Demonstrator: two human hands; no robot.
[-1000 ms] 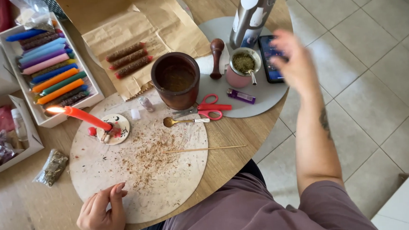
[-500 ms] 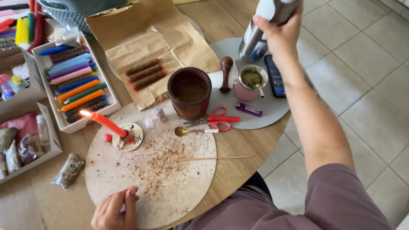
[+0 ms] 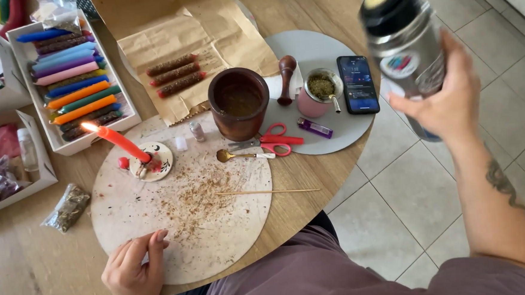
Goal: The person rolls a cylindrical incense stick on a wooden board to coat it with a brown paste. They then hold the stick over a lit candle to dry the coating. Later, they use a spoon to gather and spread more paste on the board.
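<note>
Tiled floor shows around a round wooden surface (image 3: 312, 181) crowded with craft things, seen from the head camera. Since half a second ago the right hand (image 3: 446, 105) has carried the steel flask (image 3: 404, 44) up off the grey mat (image 3: 323, 48) and out over the floor, so it now hangs in the air near the camera, its fingers wrapped tight around the body. The left hand (image 3: 134, 274) has stayed put at the near edge of the pale round board (image 3: 159, 225), fingertips pressed lightly on it beside the scattered herb crumbs (image 3: 196, 196), holding nothing. A lit red candle (image 3: 118, 143) leans on its small dish, and the brown mortar (image 3: 238, 104), scissors (image 3: 268, 142) and phone (image 3: 358, 84) lie untouched.
</note>
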